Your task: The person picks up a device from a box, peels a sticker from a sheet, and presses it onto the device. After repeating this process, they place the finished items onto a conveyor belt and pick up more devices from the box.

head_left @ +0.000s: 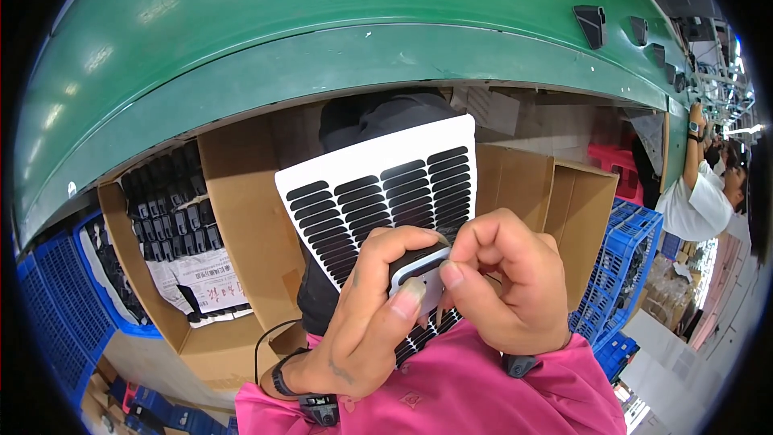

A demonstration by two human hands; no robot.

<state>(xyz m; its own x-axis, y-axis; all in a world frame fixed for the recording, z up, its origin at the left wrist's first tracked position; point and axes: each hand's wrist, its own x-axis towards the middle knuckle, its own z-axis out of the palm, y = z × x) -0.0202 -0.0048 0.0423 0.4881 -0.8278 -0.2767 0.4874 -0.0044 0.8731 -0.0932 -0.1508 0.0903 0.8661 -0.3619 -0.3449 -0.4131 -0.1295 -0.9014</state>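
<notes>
Part (435, 274) sits around 5 o'clock in view, left hand (366, 306) curled snugly round it, right hand (515, 286) pinched nearly closed at its edge, though I can't tell if it's actually got hold of anything. Looks like fiddly edge work; I'd say the next move needs a steady left grip and light right touch. From the part: slotted sheet (370, 153) at 11, carton (237, 169) at 9, table (322, 60) at 12.

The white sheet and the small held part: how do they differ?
The sheet is much larger than the small part. The left hand grips the small part, while the sheet lies beneath it. The sheet bears black strips; the small part has a pale rim. Both mix dark and pale.
</notes>
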